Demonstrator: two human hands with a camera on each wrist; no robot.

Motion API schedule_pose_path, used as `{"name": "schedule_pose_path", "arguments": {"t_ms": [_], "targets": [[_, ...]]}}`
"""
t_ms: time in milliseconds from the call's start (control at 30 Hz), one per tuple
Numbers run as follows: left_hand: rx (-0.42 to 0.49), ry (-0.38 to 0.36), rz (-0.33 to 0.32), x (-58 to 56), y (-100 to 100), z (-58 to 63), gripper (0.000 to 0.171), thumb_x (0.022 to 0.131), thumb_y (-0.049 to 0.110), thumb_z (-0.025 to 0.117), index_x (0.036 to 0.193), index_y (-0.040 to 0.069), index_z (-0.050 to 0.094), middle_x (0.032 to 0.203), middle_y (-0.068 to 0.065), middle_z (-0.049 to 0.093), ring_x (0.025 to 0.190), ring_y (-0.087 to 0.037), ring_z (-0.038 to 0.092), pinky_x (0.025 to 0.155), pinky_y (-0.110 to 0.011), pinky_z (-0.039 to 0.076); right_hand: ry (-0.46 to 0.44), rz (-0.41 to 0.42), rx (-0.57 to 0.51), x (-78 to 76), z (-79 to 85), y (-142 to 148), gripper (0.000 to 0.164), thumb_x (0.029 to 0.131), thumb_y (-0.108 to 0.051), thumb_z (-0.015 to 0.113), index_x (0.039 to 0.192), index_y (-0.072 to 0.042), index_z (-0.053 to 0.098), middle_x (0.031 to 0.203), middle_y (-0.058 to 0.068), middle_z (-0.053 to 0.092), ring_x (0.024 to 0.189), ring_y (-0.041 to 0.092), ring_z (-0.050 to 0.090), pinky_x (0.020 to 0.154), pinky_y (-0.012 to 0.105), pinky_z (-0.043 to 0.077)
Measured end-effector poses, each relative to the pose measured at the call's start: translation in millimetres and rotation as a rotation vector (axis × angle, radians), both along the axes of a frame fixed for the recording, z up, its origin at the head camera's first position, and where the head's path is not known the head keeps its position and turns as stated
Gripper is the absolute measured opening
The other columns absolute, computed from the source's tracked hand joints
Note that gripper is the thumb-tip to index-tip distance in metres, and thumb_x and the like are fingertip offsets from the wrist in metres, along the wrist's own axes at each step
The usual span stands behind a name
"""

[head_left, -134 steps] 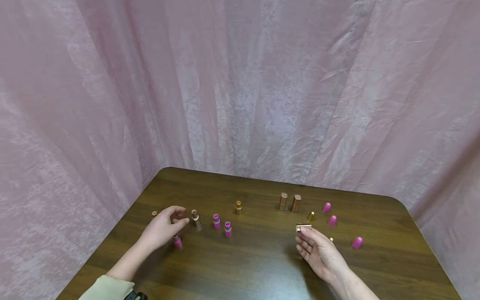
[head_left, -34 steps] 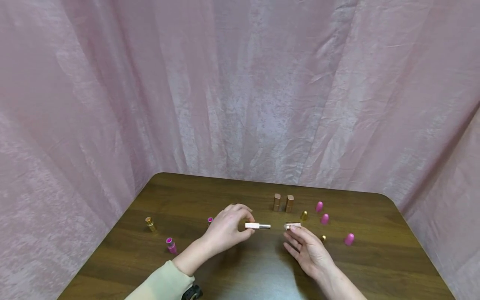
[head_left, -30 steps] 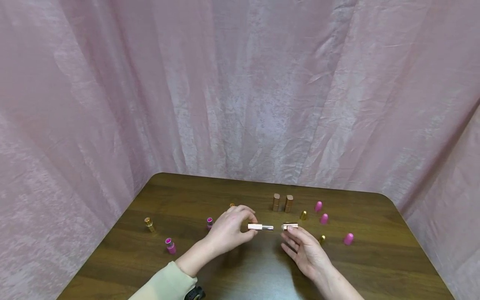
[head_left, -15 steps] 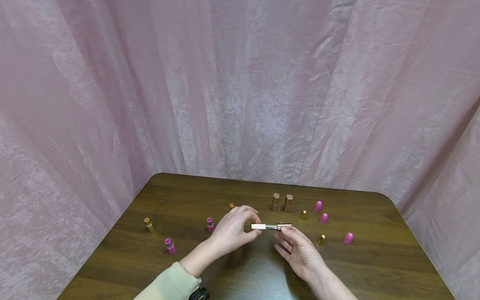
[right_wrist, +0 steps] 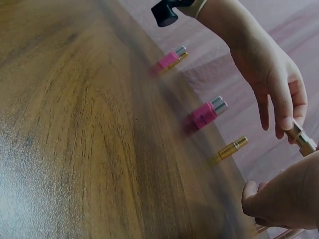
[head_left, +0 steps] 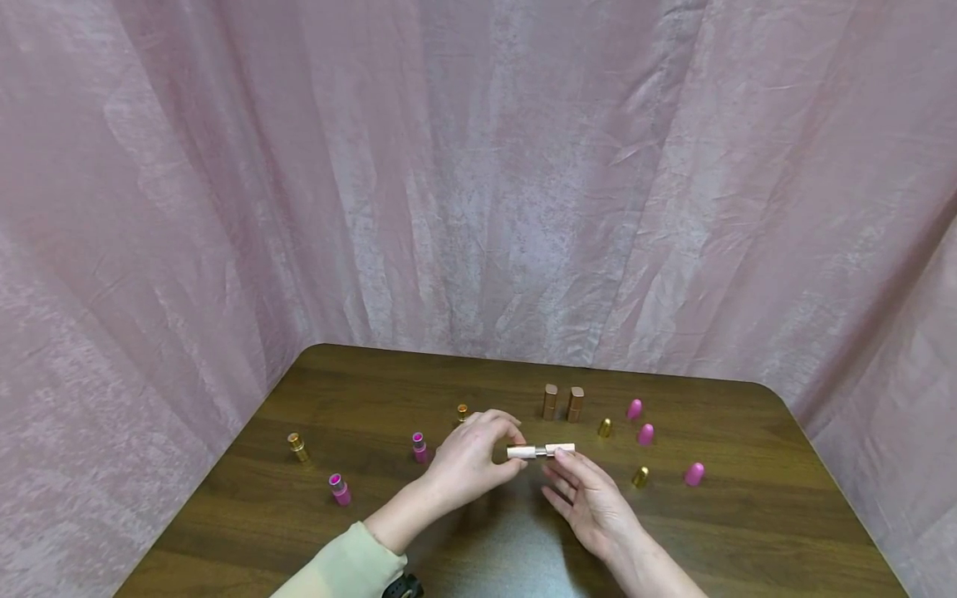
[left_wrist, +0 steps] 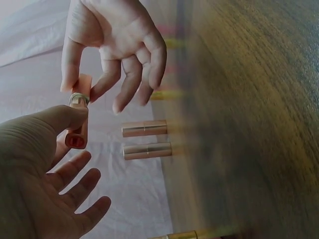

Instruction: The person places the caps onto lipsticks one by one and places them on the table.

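My left hand [head_left: 471,457] pinches the rose-gold base of a lipstick [head_left: 521,452] between thumb and fingers, above the middle of the table. My right hand [head_left: 594,502] pinches its matching rose-gold cap [head_left: 560,449]. Base and cap lie level, end to end, and the cap covers part of the silver inner tube, a short band of which shows between them. From the left wrist, the cap [left_wrist: 83,82] and the base's reddish bottom [left_wrist: 75,142] both appear. Seen from the right wrist, the left fingertips hold the base [right_wrist: 295,128], while the right hand [right_wrist: 289,194] hides the cap's far end.
Two capped rose-gold lipsticks [head_left: 563,404] stand behind the hands. On the right are gold caps [head_left: 640,477] and pink caps [head_left: 694,474]. Uncapped pink lipsticks [head_left: 340,489] and gold lipsticks [head_left: 297,448] stand on the left of the brown table [head_left: 748,531]. Pink curtains surround it.
The left hand has picked up the rose-gold lipstick base from the left and carried it right to the cap. The gap between them has closed, and the cap has slid over the tube.
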State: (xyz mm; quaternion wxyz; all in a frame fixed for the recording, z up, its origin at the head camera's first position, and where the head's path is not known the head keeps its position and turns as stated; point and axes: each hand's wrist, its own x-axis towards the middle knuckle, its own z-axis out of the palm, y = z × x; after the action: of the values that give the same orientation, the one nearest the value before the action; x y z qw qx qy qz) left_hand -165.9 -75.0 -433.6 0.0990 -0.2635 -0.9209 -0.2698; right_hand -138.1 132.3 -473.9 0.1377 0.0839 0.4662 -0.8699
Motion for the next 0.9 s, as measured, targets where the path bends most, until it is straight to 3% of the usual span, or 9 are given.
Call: {"name": "schedule_pose_path", "arguments": {"t_ms": [167,600,900], "targets": [[0.019,0.001,-0.011,0.2,2.2,-1.3,0.020,0.085,0.029,0.083,0.097,0.025,0.068,0.126,0.003,0.066,0.112,-0.016,0.060,0.098,-0.038,0.050,-0.002,-0.007,0.033,0.3,-1.3,-3.8,0.003,0.100,-0.020,0.063,0.102,-0.018,0.063,0.102,-0.002,0.071,0.117,0.025,0.058,0.110,0.052,0.039],[0.011,-0.008,-0.020,0.6,7.5,-3.2,0.022,0.083,0.024,0.084,0.098,0.022,0.068,0.128,0.001,0.066,0.115,-0.018,0.060,0.099,-0.039,0.049,-0.011,0.014,0.110,0.0,-3.3,-9.2,0.017,0.101,-0.034,0.064,0.103,-0.017,0.063,0.103,0.002,0.068,0.114,0.026,0.057,0.102,0.047,0.046],[-0.029,0.024,-0.001,0.3,5.2,-6.0,0.022,0.083,0.026,0.085,0.098,0.023,0.069,0.127,0.004,0.066,0.113,-0.018,0.061,0.099,-0.039,0.050,0.017,-0.031,0.146,1.7,-2.2,-9.4,0.012,0.100,-0.026,0.066,0.096,-0.015,0.063,0.100,0.001,0.068,0.107,0.023,0.059,0.096,0.044,0.049]]}}
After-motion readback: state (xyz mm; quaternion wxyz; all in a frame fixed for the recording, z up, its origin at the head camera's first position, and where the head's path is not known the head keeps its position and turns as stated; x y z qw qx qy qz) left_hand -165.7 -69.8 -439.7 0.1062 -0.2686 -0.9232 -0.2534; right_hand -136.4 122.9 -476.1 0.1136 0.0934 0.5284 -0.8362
